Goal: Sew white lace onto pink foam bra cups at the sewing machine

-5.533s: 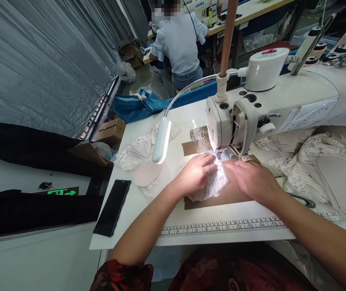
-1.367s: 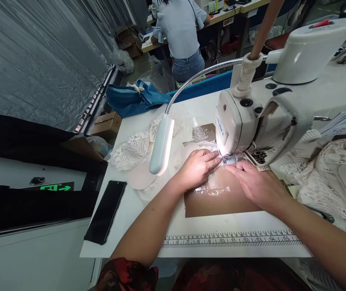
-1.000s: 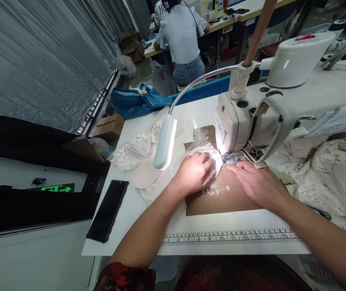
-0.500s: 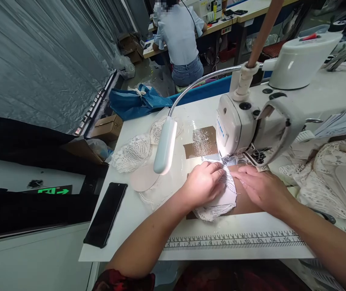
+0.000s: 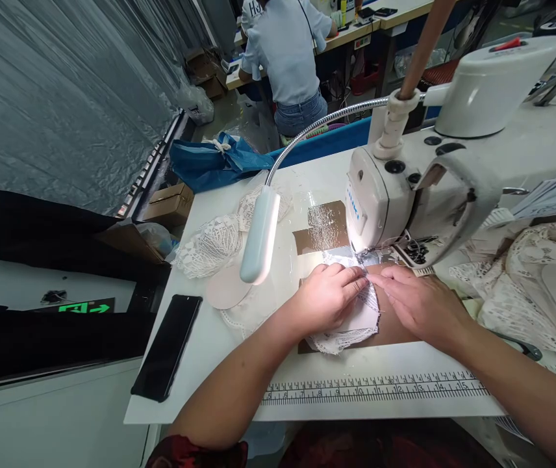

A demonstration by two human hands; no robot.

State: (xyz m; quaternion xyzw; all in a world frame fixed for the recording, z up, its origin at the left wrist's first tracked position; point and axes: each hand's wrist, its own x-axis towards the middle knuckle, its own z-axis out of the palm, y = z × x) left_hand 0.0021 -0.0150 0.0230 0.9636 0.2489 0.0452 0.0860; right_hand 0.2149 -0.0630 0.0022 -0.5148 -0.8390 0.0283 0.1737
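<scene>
A white lace piece (image 5: 366,313) with a smooth pale panel lies under the head of the white sewing machine (image 5: 373,195). My left hand (image 5: 324,298) rests on it, fingers bent and close together, the fingertips holding its edge just in front of the needle area. From the other side, my right hand (image 5: 417,300) reaches in; its thumb and index finger pinch the same edge, almost touching the left fingertips. The fingers partly cover the lace, and the needle itself is hard to make out. Brown tape (image 5: 395,325) covers the table beneath the work.
A lamp (image 5: 261,237) on a bendy neck hangs left of my hands. Lace cups (image 5: 210,246), a beige oval pad (image 5: 229,287) and a phone (image 5: 168,348) lie at left. More lace (image 5: 516,305) is piled at right. A printed ruler (image 5: 370,390) runs along the front. Beyond sits a co-worker (image 5: 288,58).
My left fingers have slid slightly right and draw together with the right fingertips at the lace's edge. The right hand stays nearly in place. The view has shifted a little.
</scene>
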